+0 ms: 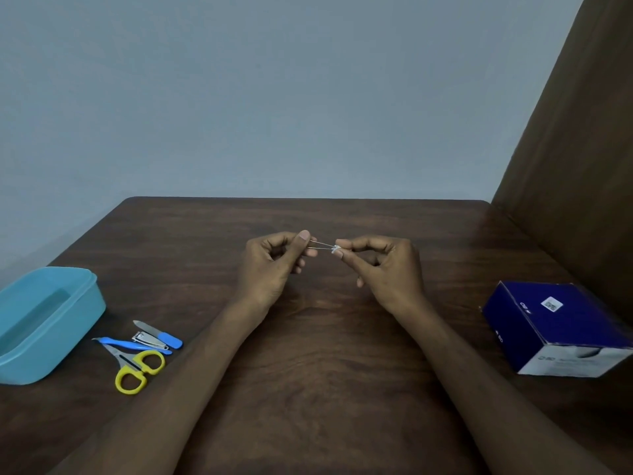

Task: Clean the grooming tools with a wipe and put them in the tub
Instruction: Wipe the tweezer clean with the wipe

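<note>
Above the middle of the table my left hand point(274, 265) pinches one end of thin metal tweezers point(320, 245). At the other end my right hand point(380, 265) pinches a small white wipe point(336, 249) around the tips. A light blue tub point(44, 320) stands at the left edge, and nothing shows inside it. Beside it lie yellow-handled scissors point(137, 370), a silver nail clipper point(149, 339), a nail file with a blue grip point(159, 334) and a thin blue-handled tool point(132, 345).
A dark blue and white box point(555, 327) stands at the right on the dark wooden table point(308, 371). A brown panel point(582, 166) rises behind it. A grey wall lies beyond the table's far edge.
</note>
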The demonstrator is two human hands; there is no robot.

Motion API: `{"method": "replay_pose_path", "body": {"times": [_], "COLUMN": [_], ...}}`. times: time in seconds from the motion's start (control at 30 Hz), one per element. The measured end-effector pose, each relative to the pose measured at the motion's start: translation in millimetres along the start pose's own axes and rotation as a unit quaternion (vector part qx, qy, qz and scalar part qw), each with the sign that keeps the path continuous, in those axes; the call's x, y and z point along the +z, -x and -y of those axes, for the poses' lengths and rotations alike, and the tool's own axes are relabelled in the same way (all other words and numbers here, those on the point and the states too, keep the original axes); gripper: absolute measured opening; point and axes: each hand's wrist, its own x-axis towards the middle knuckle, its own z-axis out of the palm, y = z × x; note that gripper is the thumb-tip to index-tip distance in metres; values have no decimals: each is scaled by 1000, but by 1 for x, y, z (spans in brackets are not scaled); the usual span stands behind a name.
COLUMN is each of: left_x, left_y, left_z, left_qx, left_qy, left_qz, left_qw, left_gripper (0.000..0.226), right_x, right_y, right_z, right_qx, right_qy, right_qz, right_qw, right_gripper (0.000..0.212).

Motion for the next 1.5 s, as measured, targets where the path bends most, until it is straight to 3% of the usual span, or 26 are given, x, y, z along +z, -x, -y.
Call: {"method": "replay_pose_path", "body": {"times": [0.07, 0.27, 0.43, 0.53, 0.7, 0.9, 1.1, 1.27, 1.5], "left_x": [-1, 1, -2, -1, 0, 1, 2, 1, -1], "left_y": [-2, -1, 0, 4, 9, 9, 9, 7, 6], "left_z": [2, 2, 1, 0, -5, -6, -8, -6, -1], "left_qx": [-27, -46, 0, 64, 122, 136, 127, 142, 153], "left_qy": [3, -31, -41, -115, -176, -189, -160, -153, -194], "left_qz": [-15, 35, 14, 27, 53, 36, 4, -21, 6], "left_qw": [1000, 998, 999, 991, 975, 972, 979, 978, 969], "left_gripper": [28, 34, 31, 28, 23, 22, 10, 11, 11], "right_x": [-3, 5, -1, 0, 0, -4, 4, 4, 12], "right_y": [1, 7, -2, -2, 2, 0, -1, -1, 2], "right_z": [0, 6, -2, 0, 7, 4, -4, -6, -3], "right_qx": [-20, -67, 32, 74, 78, 82, 54, 54, 51], "right_qy": [32, 54, -14, -65, -85, -62, -11, -8, -24], "right_qz": [-1, 21, 18, 27, 68, 73, 138, 114, 115], "right_qw": [999, 996, 999, 995, 991, 992, 989, 992, 992], "right_gripper": [11, 16, 8, 10, 17, 15, 6, 7, 10]}}
